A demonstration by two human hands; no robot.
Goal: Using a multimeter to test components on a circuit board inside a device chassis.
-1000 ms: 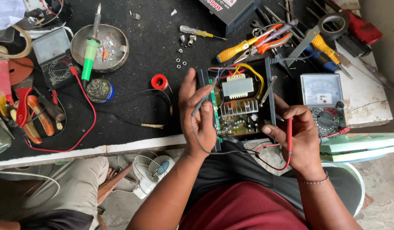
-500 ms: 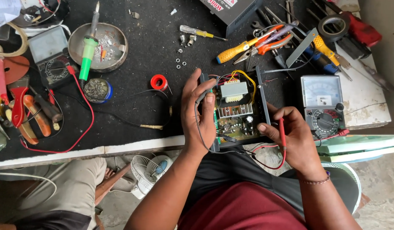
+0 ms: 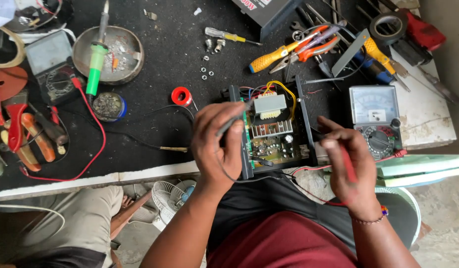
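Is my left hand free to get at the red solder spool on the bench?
Probably not yet: the left hand is closed around a dark probe over the open circuit box. The red spool lies close by, with bare black mat between.

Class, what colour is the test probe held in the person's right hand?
Red; the probe in the right hand shows in the head view.
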